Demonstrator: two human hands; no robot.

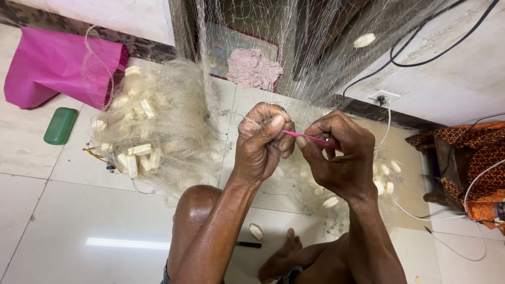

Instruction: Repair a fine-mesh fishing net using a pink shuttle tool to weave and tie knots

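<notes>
My left hand [262, 141] pinches a bunch of fine translucent fishing net [310, 58] between thumb and fingers at the middle of the view. My right hand [339, 153] grips a thin pink netting needle [310, 138], whose tip points left and touches the left thumb. The net hangs from above and drapes down over both hands. A big heap of the same net with several white floats [150, 123] lies on the tiled floor to the left. My bare knees and a foot [286, 252] show below.
A pink cloth [52, 66] and a green case [60, 125] lie far left. A crumpled pinkish rag [253, 68] lies on a mat at the back. Black and white cables [421, 44] run along the right wall by an orange patterned fabric [468, 158]. A dark pen-like tool [248, 244] lies by my knee.
</notes>
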